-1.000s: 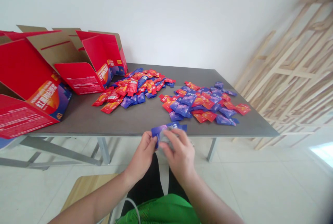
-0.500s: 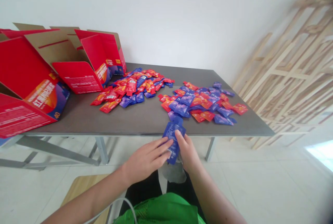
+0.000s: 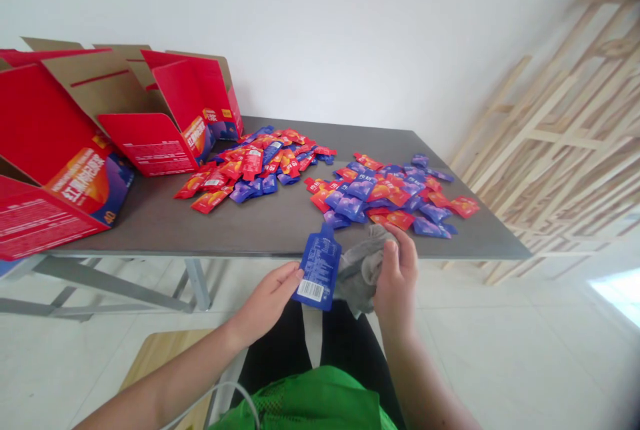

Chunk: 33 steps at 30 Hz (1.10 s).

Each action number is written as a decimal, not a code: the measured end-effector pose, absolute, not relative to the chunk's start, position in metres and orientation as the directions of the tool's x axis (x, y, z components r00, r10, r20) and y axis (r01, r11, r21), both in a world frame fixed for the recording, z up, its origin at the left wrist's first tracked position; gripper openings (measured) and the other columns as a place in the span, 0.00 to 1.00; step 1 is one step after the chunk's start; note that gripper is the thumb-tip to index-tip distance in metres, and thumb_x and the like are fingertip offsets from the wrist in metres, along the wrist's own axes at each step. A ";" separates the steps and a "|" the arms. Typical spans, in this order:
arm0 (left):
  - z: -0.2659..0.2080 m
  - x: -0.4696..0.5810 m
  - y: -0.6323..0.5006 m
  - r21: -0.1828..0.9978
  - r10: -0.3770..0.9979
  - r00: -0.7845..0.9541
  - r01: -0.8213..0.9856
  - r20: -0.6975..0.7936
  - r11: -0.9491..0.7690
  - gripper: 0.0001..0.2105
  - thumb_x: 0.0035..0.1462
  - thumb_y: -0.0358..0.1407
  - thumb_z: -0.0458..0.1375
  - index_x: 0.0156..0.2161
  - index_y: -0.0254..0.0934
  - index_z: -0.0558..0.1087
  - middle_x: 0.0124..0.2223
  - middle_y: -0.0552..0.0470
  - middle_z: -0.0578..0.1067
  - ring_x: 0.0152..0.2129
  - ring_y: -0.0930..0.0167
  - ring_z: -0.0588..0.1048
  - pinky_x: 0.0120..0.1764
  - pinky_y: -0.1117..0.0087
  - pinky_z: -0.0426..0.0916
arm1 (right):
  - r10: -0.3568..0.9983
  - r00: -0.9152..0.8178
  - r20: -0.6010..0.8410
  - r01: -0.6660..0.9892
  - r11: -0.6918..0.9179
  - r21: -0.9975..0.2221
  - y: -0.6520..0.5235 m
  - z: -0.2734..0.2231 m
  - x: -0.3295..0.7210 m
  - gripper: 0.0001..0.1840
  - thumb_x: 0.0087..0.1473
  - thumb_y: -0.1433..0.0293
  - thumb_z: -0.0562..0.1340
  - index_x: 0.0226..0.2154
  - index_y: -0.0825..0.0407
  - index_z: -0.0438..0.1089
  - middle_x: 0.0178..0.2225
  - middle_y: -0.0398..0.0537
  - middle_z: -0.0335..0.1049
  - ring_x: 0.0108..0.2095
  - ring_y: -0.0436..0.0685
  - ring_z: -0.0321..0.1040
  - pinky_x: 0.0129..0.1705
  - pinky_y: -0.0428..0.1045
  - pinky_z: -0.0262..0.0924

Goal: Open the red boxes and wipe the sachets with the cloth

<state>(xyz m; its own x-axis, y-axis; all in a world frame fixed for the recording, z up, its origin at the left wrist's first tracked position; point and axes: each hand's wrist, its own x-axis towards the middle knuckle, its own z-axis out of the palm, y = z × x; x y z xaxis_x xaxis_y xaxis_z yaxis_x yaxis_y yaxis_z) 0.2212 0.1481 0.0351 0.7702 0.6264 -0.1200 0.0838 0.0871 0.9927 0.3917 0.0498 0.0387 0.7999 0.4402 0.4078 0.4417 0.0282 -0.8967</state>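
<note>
A blue spouted pouch (image 3: 319, 263) with white print and a barcode is pinched at its left edge by my left hand (image 3: 277, 288). The back of the pouch faces me and its narrow neck points away, toward the table. To its right, my right hand (image 3: 397, 277) is closed on a bunched grey cloth (image 3: 363, 267), which hangs beside the pouch just off the table's front edge. Just beyond the hands lies a pile of red and blue pouches (image 3: 385, 193). A second pile of such pouches (image 3: 260, 163) lies farther left.
Red cartons with raised flaps (image 3: 55, 163) stand along the left of the grey table (image 3: 240, 233). Wooden slatted frames (image 3: 555, 130) lean against the wall on the right. A wooden stool top (image 3: 165, 357) is at my lower left.
My right hand has let go of the pouch and moved right, lifting the grey cloth into fuller view. My left hand has shifted left and now holds the pouch alone by its edge.
</note>
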 end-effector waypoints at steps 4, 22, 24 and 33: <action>0.031 0.233 0.145 1.000 0.677 0.735 0.013 -0.029 0.028 0.11 0.60 0.43 0.54 0.41 0.39 0.75 0.42 0.50 0.78 0.41 0.63 0.74 0.50 0.64 0.66 | 0.713 0.369 0.596 0.733 0.171 -0.659 0.047 0.044 0.360 0.15 0.60 0.62 0.58 0.46 0.46 0.75 0.45 0.52 0.71 0.44 0.59 0.71 0.45 0.53 0.67; 0.054 0.327 0.247 0.315 0.460 0.722 0.339 0.516 -0.886 0.13 0.62 0.31 0.46 0.28 0.37 0.69 0.49 0.38 0.77 0.46 0.61 0.75 0.50 0.60 0.69 | 0.505 0.793 0.341 0.487 -0.188 -0.853 0.048 -0.008 0.453 0.19 0.59 0.55 0.57 0.40 0.50 0.76 0.41 0.52 0.74 0.42 0.60 0.70 0.46 0.54 0.62; 0.054 0.359 0.272 0.260 0.409 0.761 0.319 0.504 -0.912 0.12 0.61 0.30 0.47 0.31 0.36 0.72 0.54 0.36 0.74 0.50 0.58 0.74 0.53 0.56 0.67 | 0.499 0.795 0.347 0.485 -0.177 -0.857 0.051 -0.007 0.457 0.18 0.59 0.56 0.57 0.40 0.50 0.76 0.41 0.51 0.74 0.42 0.59 0.70 0.46 0.53 0.62; 0.011 0.444 0.316 0.188 0.149 0.945 0.097 0.291 -0.977 0.22 0.63 0.41 0.52 0.59 0.34 0.66 0.58 0.39 0.73 0.55 0.61 0.71 0.58 0.56 0.62 | 0.490 0.788 0.372 0.507 -0.176 -0.844 0.063 -0.009 0.478 0.16 0.60 0.58 0.58 0.40 0.50 0.75 0.41 0.51 0.73 0.43 0.59 0.70 0.47 0.54 0.62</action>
